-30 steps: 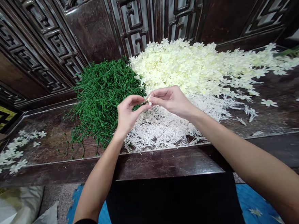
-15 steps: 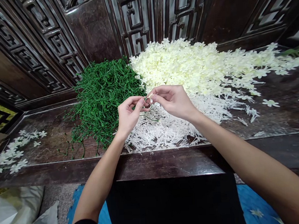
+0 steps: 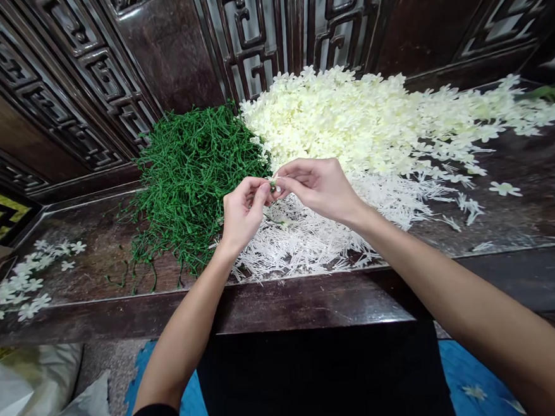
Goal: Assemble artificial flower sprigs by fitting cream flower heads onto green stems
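Note:
My left hand [image 3: 245, 210] pinches a thin green plastic stem [image 3: 274, 220], whose curved end hangs below the fingers. Fingertip to fingertip with it, my right hand [image 3: 322, 186] is closed in a pinch on a small whitish piece that looks like an artificial flower, mostly hidden by the fingers. Both hands hover over a pile of white stamen-like pieces [image 3: 303, 244]. Left of them lies a heap of green stems [image 3: 194, 169]. Behind the right hand spreads a big heap of cream-white artificial flowers [image 3: 347, 117].
All the heaps lie on a dark wooden bench [image 3: 535, 221] backed by a carved wooden lattice [image 3: 246, 26]. Assembled white flower sprigs [image 3: 26, 282] rest at the left end. Pale sacks [image 3: 38, 396] stand on the floor at lower left, and a blue cloth [image 3: 479, 377] shows below.
My hands have drawn slightly closer together at the fingertips. The whitish piece, plainer before, is now mostly covered by the fingers. The heaps look the same.

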`<state>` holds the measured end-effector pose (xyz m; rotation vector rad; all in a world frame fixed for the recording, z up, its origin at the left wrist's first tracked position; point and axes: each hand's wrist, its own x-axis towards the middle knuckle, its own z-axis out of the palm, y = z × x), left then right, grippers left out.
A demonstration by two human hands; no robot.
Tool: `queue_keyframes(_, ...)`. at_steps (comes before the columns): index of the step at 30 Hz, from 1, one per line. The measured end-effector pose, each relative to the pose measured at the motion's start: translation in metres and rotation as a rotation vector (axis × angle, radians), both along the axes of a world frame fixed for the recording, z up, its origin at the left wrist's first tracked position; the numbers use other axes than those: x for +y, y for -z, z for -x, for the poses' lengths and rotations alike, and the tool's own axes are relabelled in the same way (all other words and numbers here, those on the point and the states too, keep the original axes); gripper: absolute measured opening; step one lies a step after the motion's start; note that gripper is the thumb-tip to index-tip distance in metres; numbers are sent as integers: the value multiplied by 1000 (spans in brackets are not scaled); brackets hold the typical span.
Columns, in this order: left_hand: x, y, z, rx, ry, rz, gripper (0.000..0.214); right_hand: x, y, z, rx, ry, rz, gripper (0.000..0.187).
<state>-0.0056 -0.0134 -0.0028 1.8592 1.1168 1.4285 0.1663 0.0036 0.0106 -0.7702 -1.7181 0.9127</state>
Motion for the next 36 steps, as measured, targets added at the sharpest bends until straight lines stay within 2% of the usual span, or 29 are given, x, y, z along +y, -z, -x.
queue_keyframes(3, -1, 0, 0, 30, -4, -18, 10, 1, 0, -1, 10, -15, 11, 11)
queue_keyframes(11, -1, -2, 2, 155, -16, -17, 19, 1, 1, 0, -49, -39, -77, 13)
queue_keyframes(17, -2, -6, 3, 362, -57, -166, 23, 2, 5, 2, -166, 42, -308, 19)
queue_keyframes(23, -4, -3, 0, 314, -41, -142, 24, 0, 8, 5, -271, 146, -479, 21)
queue_keyframes(31, -6, -3, -2, 326, -60, -157, 24, -2, 9, 7, -269, 137, -527, 22)
queue_keyframes(36, -6, -2, 0, 396, -89, -216, 23, -6, 4, 6, -307, 112, -442, 24)
